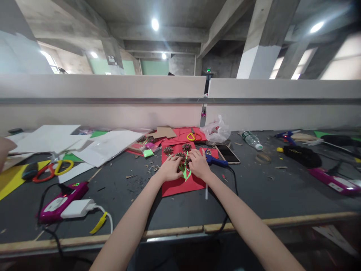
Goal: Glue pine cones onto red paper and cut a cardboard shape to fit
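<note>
A red sheet of paper lies on the dark table, with several brown pine cones on it. Two of these, one pine cone and another pine cone, sit free near its upper edge. My left hand curls its fingers against a nearer pine cone. From the other side, my right hand closes its fingers on a pine cone. Bright green strips show between both hands. The fingertips are partly hidden among the cones.
A blue glue gun with a black cable lies right of the paper, beside a phone. Scissors, a plastic bag and a bottle stand behind. Leftward are a purple power strip and other scissors.
</note>
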`<move>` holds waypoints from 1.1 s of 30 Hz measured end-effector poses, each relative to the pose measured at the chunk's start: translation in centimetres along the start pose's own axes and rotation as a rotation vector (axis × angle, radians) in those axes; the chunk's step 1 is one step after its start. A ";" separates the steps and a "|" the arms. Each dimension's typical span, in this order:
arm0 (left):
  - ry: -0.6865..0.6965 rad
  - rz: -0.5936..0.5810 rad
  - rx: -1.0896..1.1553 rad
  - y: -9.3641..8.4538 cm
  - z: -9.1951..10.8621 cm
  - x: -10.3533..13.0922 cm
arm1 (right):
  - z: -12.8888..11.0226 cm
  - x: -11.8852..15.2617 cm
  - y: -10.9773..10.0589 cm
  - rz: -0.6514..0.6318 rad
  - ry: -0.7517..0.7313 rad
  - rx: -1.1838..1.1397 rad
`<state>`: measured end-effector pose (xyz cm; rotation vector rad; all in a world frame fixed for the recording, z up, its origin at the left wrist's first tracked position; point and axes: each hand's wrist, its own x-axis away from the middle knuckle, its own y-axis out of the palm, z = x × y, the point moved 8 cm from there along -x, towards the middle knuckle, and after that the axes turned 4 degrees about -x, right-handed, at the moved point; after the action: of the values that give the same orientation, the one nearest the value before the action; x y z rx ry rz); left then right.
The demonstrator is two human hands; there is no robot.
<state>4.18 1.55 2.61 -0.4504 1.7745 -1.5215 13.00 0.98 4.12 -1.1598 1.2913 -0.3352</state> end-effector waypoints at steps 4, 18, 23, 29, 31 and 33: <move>0.025 -0.009 -0.010 0.2 0.1 0.0 | 0.0 0.0 0.0 0.005 0.002 0.000; 0.034 -0.007 -0.027 0.2 0.6 0.0 | -0.1 0.0 -0.1 0.016 -0.009 0.002; 0.043 -0.017 -0.032 0.7 0.5 -0.1 | 0.0 0.0 0.1 0.012 -0.013 0.011; 0.044 0.037 -0.067 0.0 0.4 0.1 | 0.0 0.0 0.0 0.014 -0.009 0.008; 0.049 0.029 -0.069 0.0 0.4 0.1 | 0.0 0.0 0.0 0.017 -0.010 0.009; 0.058 0.017 -0.063 0.1 0.4 0.1 | 0.0 0.0 0.0 0.019 -0.012 0.010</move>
<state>4.46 1.22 2.47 -0.4243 1.8705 -1.4839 13.00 0.95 4.14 -1.1392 1.2877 -0.3197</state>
